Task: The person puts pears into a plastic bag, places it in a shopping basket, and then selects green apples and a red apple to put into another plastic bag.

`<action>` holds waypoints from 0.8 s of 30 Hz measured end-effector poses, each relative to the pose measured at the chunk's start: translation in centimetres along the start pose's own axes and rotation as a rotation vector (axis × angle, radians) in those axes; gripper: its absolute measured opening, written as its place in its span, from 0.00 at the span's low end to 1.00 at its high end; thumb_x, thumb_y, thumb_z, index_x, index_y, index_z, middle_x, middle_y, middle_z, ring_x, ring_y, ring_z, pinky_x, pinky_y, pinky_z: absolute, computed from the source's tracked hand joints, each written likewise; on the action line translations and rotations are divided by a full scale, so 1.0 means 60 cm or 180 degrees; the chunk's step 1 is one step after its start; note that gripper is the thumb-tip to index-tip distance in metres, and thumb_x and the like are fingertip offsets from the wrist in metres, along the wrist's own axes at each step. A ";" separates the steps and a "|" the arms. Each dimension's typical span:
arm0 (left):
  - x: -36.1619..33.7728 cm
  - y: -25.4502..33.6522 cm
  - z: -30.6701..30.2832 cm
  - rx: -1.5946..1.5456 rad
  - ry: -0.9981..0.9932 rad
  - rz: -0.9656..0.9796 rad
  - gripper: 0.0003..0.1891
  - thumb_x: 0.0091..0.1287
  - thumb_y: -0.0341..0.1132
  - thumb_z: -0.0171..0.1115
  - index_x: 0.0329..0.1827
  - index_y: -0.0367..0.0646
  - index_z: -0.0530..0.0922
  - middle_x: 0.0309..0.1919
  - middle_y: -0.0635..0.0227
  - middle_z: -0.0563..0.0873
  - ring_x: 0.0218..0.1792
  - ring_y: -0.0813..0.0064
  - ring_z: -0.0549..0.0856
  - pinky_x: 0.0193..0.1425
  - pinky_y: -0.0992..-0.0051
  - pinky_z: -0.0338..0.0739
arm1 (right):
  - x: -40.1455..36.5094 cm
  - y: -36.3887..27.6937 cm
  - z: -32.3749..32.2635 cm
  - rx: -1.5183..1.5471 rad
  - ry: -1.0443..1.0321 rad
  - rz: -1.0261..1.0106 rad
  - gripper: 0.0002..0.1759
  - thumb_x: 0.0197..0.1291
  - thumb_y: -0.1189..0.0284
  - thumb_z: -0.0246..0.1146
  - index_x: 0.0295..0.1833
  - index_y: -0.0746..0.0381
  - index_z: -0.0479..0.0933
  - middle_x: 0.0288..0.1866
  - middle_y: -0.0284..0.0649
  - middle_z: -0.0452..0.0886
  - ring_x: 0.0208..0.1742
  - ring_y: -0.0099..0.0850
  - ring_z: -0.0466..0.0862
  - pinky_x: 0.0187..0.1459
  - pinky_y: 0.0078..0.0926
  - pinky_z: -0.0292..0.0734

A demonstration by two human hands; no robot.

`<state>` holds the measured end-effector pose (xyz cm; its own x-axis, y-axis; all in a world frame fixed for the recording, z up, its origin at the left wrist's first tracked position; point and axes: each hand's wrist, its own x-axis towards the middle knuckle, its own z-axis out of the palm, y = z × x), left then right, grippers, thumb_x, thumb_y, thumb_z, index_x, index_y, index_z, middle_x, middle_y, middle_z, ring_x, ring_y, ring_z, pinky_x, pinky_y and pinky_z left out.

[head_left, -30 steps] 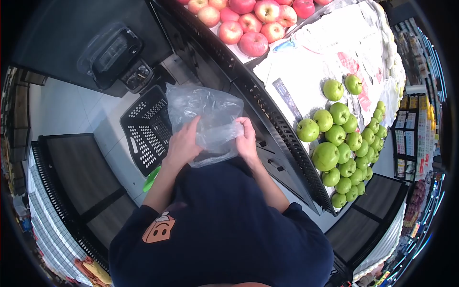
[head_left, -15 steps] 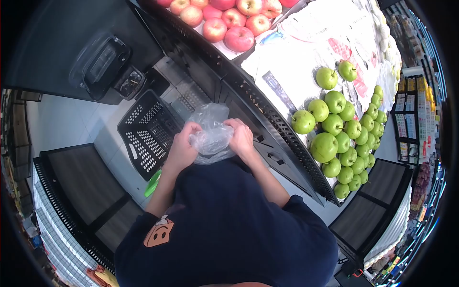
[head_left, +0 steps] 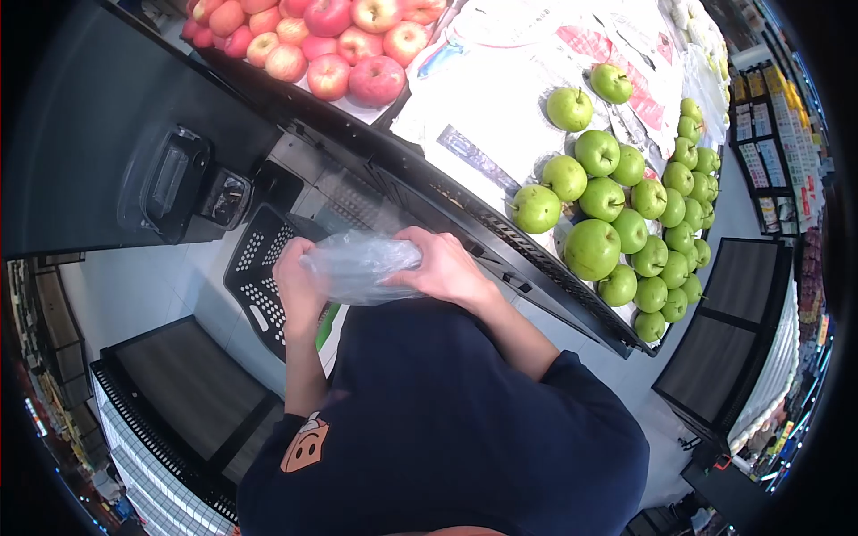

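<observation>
A clear plastic bag point(head_left: 357, 265) is stretched sideways in front of my torso, slightly smeared by motion. My left hand point(head_left: 299, 275) grips its left end, the fingers partly hidden behind the plastic. At the other end my right hand point(head_left: 441, 265) pinches the bag between thumb and fingers. Below the bag, partly covered by my left hand, a black perforated shopping basket point(head_left: 259, 259) rests on the tiled floor. Up and to the right, green apples point(head_left: 593, 249) lie in a group on the display stand, apart from both hands.
Red apples point(head_left: 376, 81) fill the stand's far left section. Paper sheets point(head_left: 509, 54) line the middle. The stand's black edge point(head_left: 447, 192) runs diagonally just beyond my right hand. A black bin-like unit point(head_left: 179, 183) stands at left, and a low dark shelf point(head_left: 192, 384) is near my left side.
My hands have moved farther apart, pulling the bag from a bunched shape into a wide one. The view has shifted, with the stand now farther left and higher.
</observation>
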<state>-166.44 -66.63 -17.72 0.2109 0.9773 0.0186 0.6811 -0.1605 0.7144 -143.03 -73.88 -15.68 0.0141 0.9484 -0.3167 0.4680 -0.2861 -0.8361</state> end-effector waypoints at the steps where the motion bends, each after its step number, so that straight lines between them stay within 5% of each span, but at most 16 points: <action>1: 0.008 0.008 0.000 0.0125 0.0020 0.0231 0.04 0.55 0.25 0.62 0.32 0.36 0.76 0.30 0.55 0.81 0.33 0.53 0.83 0.40 0.65 0.76 | -0.001 0.015 -0.003 -0.0100 0.0067 0.0020 0.21 0.51 0.72 0.70 0.51 0.67 0.80 0.44 0.55 0.87 0.48 0.54 0.87 0.51 0.43 0.80; 8: 0.049 0.102 0.013 0.0395 -0.0183 0.0826 0.12 0.50 0.18 0.61 0.38 0.40 0.81 0.36 0.59 0.83 0.41 0.53 0.84 0.48 0.63 0.77 | -0.036 0.046 -0.099 -0.0378 0.1740 -0.0914 0.17 0.44 0.87 0.60 0.44 0.66 0.76 0.39 0.50 0.80 0.46 0.55 0.81 0.46 0.48 0.77; 14: 0.082 0.171 0.004 0.0206 -0.0438 0.0795 0.16 0.45 0.15 0.61 0.39 0.37 0.81 0.35 0.59 0.84 0.39 0.59 0.86 0.47 0.68 0.79 | -0.066 0.069 -0.163 0.0014 0.1902 -0.0798 0.22 0.43 0.91 0.54 0.46 0.65 0.74 0.40 0.50 0.81 0.43 0.57 0.81 0.44 0.45 0.77; 15: 0.089 0.174 0.002 0.0016 -0.0548 0.0865 0.18 0.46 0.14 0.61 0.42 0.36 0.81 0.36 0.62 0.86 0.39 0.69 0.86 0.46 0.73 0.79 | -0.068 0.074 -0.174 0.0237 0.1670 -0.0676 0.23 0.46 0.89 0.57 0.51 0.64 0.75 0.42 0.50 0.84 0.45 0.54 0.83 0.44 0.41 0.79; 19: 0.106 0.211 0.010 -0.0989 -0.1101 0.0826 0.17 0.51 0.14 0.62 0.46 0.35 0.80 0.37 0.69 0.86 0.40 0.83 0.83 0.47 0.79 0.77 | -0.075 0.056 -0.205 0.0633 0.1755 -0.1060 0.28 0.50 0.81 0.69 0.59 0.62 0.75 0.43 0.48 0.87 0.49 0.45 0.87 0.49 0.35 0.80; 24: 0.158 0.230 0.048 -0.0965 -0.1666 0.1203 0.12 0.54 0.16 0.66 0.39 0.38 0.79 0.31 0.75 0.84 0.34 0.86 0.80 0.40 0.82 0.74 | -0.076 0.049 -0.207 0.0631 0.1698 -0.0382 0.18 0.48 0.82 0.68 0.47 0.63 0.78 0.39 0.50 0.85 0.42 0.50 0.86 0.43 0.38 0.79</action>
<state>-153.03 -59.96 -9.73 0.7548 0.6556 0.0195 0.2859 -0.3556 0.8898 -130.77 -77.36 -11.13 0.4384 0.8987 0.0118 0.3201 -0.1439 -0.9364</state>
